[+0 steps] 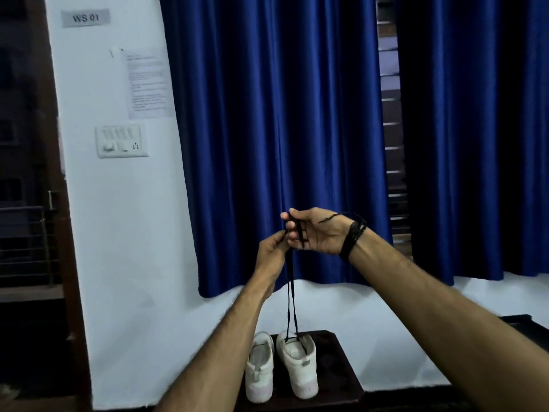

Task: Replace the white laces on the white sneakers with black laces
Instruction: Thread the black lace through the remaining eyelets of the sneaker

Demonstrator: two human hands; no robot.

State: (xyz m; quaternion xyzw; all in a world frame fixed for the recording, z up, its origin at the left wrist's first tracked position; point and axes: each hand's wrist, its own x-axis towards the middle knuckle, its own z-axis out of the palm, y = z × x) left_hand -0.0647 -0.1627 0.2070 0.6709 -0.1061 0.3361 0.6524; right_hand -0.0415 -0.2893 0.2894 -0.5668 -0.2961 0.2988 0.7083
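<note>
2 strands of thin black fabric lace (290,295), pinched by left hand (271,248) and right hand (312,231) above right white canvas sneaker (297,364); uneven ends risked if 1 strand slips.

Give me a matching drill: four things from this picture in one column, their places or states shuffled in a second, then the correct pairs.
Things
1. black lace
2. left sneaker
3. switch panel
4. curtain

Places or states
A. fixed to the white wall
B. hangs from both hands down to the right sneaker
C. on the dark stand, no lace visible
D. blue, hanging in folds

Pairs: 1-B, 2-C, 3-A, 4-D
</note>
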